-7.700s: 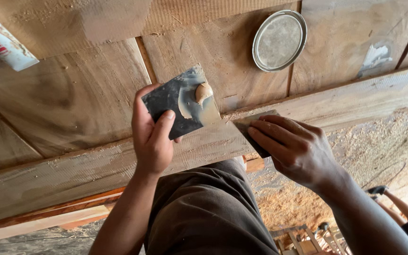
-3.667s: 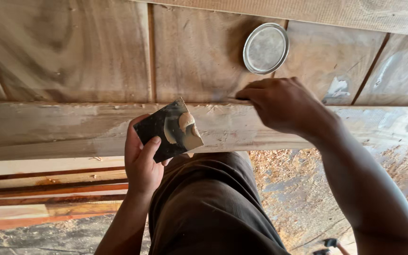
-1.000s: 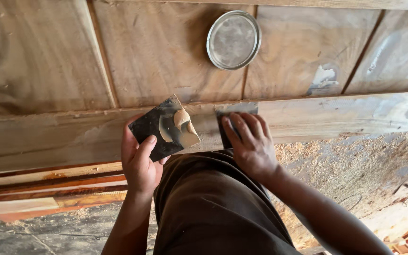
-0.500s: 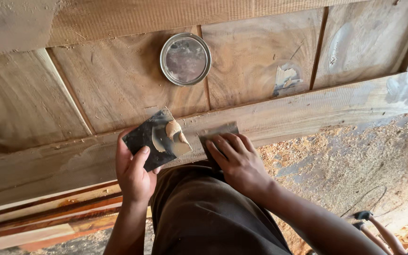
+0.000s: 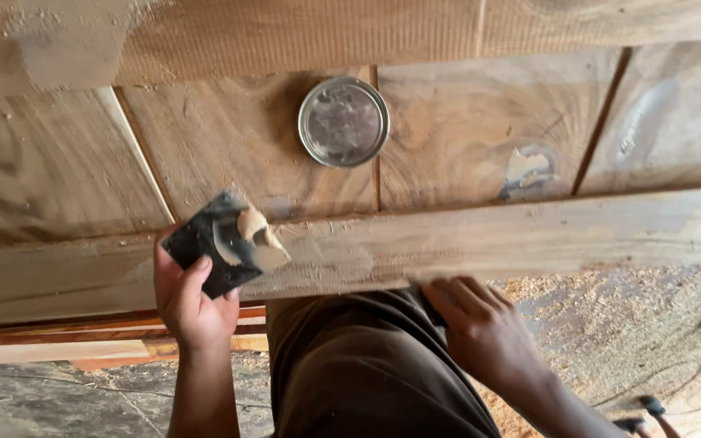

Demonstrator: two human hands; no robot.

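So there's a round metal lid [image 5: 343,122] sitting flat on the wide wooden panels [image 5: 464,138], dusty and smeared on top, right over a seam between two boards. A pale filler patch [image 5: 526,169] shows on the panel to its right. Down on the floor, sawdust [image 5: 610,316] is scattered all over, and a few reddish wooden strips [image 5: 66,345] lie stacked at the left. Dark cable ends [image 5: 642,410] poke in at the bottom right.

Lid [image 5: 343,122] behind plank [image 5: 488,239] (on boards [image 5: 229,138])
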